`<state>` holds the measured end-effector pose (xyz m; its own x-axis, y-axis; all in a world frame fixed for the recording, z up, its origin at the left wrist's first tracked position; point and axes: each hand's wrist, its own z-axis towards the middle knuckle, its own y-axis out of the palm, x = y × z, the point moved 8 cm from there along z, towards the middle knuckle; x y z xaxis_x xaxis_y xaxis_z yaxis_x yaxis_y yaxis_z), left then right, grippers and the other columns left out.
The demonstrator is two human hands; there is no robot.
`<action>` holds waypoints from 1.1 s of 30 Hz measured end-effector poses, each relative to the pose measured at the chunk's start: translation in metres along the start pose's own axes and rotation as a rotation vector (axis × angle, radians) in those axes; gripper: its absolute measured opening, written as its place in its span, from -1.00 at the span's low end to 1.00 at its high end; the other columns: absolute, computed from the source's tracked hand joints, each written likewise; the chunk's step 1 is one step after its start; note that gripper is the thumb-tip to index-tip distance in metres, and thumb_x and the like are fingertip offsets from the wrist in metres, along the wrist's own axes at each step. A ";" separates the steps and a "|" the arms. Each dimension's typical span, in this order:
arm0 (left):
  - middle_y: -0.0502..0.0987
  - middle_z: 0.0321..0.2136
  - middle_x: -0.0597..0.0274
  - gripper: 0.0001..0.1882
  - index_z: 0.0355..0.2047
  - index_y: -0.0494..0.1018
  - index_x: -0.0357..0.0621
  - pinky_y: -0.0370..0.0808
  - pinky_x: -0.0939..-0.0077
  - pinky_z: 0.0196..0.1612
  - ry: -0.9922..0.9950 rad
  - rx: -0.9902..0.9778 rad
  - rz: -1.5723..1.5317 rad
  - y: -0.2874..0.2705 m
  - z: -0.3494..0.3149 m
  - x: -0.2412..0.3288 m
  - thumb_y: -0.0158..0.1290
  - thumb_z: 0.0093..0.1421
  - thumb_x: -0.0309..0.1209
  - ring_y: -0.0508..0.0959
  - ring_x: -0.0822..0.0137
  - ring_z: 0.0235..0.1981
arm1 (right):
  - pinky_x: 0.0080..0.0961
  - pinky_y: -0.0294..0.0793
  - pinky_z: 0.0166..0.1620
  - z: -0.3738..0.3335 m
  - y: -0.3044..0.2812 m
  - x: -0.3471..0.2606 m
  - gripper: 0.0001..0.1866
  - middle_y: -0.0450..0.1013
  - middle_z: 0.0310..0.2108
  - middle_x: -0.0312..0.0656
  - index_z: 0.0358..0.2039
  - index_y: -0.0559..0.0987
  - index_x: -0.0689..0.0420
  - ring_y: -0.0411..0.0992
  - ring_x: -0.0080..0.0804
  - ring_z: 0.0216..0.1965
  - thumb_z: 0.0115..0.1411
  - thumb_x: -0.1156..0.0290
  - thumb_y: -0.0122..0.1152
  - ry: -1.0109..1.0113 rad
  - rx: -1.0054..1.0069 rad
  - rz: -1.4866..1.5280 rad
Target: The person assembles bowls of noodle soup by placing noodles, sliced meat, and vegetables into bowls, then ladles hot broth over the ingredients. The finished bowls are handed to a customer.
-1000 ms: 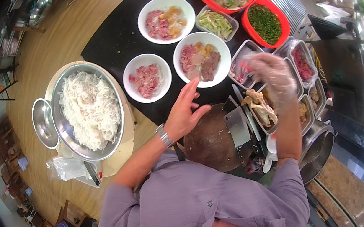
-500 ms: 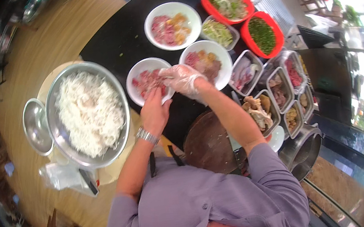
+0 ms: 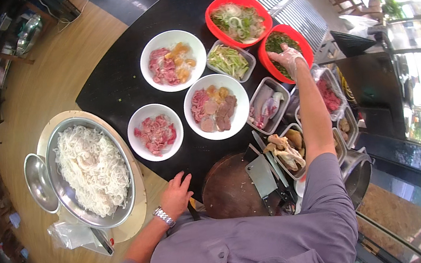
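My right hand [image 3: 288, 58], in a clear plastic glove, reaches over a red bowl [image 3: 307, 47] of chopped green herbs [image 3: 277, 41]. Its fingers are apart at the herbs, with nothing visible between them. Bare and wearing a metal watch, my left hand [image 3: 177, 194] rests by the table's near edge, fingers spread and holding nothing. Just beyond it stands a white bowl [image 3: 136, 152] of sliced raw meat [image 3: 156, 135]. Two more white bowls hold meat and yellowish pieces: one in the middle [image 3: 244, 113], one farther back [image 3: 146, 60].
A large steel basin [image 3: 130, 179] of white noodles [image 3: 90, 168] stands left. Near me lies a round chopping board [image 3: 228, 187], with a cleaver [image 3: 262, 178] across its right edge. Trays of meat [image 3: 270, 105] line the right; another red bowl [image 3: 212, 22] holds sliced onion and greens.
My right hand has moved from the meat bowl right to the herb bowl. My left hand has left that bowl and drawn back toward me. The view has shifted.
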<state>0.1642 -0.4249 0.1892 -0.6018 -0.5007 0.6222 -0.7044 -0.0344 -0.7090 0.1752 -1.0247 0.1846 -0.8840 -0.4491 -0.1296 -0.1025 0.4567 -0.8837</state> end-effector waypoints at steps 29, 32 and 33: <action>0.52 0.12 -0.06 -0.52 0.13 0.50 -0.22 0.50 0.20 0.16 -0.041 0.042 -0.294 -0.007 -0.052 -0.033 0.27 0.20 -0.42 0.53 -0.08 0.10 | -0.17 0.48 0.18 -0.190 0.106 -0.176 -0.51 0.60 -0.03 0.12 0.00 0.66 0.19 0.57 0.03 0.04 0.33 0.01 0.23 -0.545 -0.031 0.158; 0.59 0.02 -0.08 -0.59 0.10 0.53 -0.23 0.54 0.20 0.11 -0.184 0.115 -0.400 -0.019 -0.109 -0.050 0.24 0.25 -0.43 0.59 -0.09 0.02 | -0.18 0.49 0.18 -0.168 0.077 -0.198 -0.52 0.61 -0.05 0.12 -0.02 0.68 0.18 0.58 0.02 0.03 0.36 0.01 0.17 -0.503 0.008 0.287; 0.60 -0.01 -0.09 -0.61 0.10 0.53 -0.24 0.55 0.20 0.09 -0.221 0.155 -0.418 -0.022 -0.129 -0.056 0.23 0.26 -0.44 0.60 -0.09 0.00 | -0.14 0.47 0.20 -0.159 0.068 -0.213 -0.46 0.60 -0.03 0.13 0.02 0.66 0.18 0.57 0.05 0.05 0.36 -0.06 0.13 -0.507 0.013 0.254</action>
<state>0.1646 -0.2844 0.2135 -0.1739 -0.5871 0.7906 -0.7939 -0.3915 -0.4653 0.2838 -0.7756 0.2232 -0.5499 -0.6407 -0.5359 0.0936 0.5902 -0.8018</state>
